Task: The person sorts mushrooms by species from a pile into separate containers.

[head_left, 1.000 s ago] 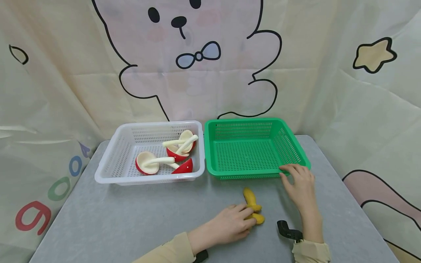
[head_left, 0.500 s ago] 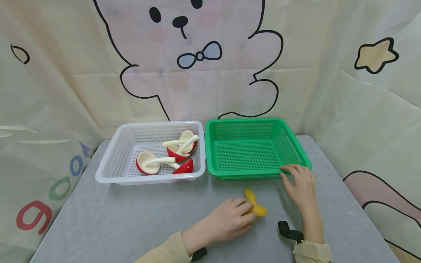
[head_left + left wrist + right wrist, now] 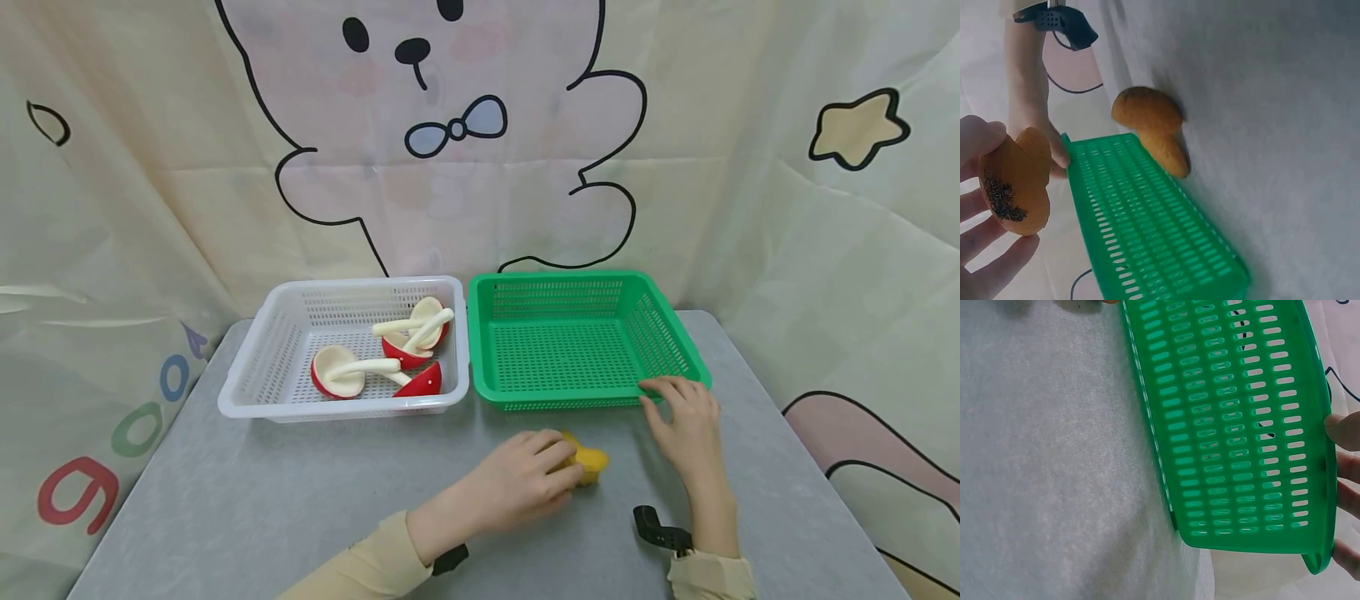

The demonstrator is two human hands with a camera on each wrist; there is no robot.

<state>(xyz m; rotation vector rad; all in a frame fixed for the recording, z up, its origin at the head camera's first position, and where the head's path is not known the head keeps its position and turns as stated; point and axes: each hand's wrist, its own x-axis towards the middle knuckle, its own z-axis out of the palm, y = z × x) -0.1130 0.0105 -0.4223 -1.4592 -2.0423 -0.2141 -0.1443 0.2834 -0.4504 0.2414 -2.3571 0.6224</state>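
Note:
My left hand [image 3: 517,479] holds a mushroom-shaped piece [image 3: 1035,194] between thumb and fingers, above the table in front of the green basket. This piece is yellow-brown with a rough dark patch on one side, like a small bun; its material is unclear. A second mushroom-shaped piece [image 3: 1147,115] lies on the table close by, largely hidden behind the hand and the held piece in the head view. At its near right corner, the green basket [image 3: 562,400] is gripped by my right hand [image 3: 682,421], thumb outside and fingers over the rim.
Left of the green basket stands a white basket [image 3: 341,410] holding several red-and-cream mushroom-shaped spoons [image 3: 337,372]. Both baskets rest on a grey table [image 3: 337,492], near a printed curtain [image 3: 697,150] at the back.
My left hand has picked up one yellow-brown mushroom-shaped piece and raised it slightly away from the other. The right hand stays on the green basket's rim.

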